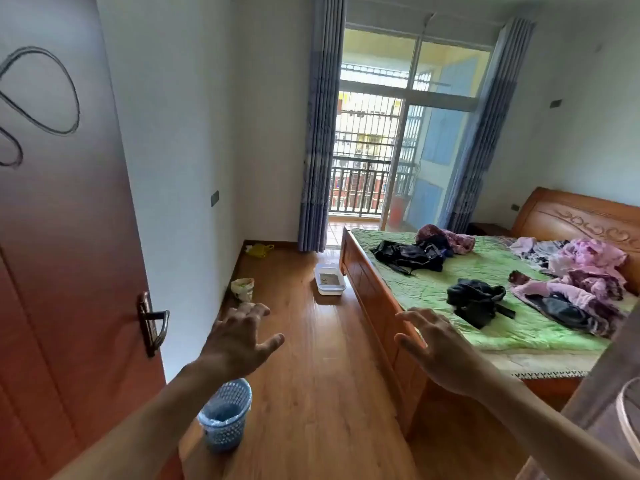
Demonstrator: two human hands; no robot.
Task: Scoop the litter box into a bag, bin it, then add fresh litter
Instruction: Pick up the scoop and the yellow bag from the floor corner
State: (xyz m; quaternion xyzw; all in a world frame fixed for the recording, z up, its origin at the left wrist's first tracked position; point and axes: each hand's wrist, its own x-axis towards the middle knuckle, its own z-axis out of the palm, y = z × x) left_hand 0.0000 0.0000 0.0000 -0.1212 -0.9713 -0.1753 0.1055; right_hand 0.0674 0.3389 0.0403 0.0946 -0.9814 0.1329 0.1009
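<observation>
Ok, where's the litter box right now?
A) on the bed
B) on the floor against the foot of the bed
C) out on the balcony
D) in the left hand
B: the white litter box sits on the wooden floor beside the footboard of the bed, and both hands are empty.

1 litter box [330, 279], 1 bin [225, 414], 2 bags [243, 288] [259, 250], 2 hands [239, 337] [438, 351].
</observation>
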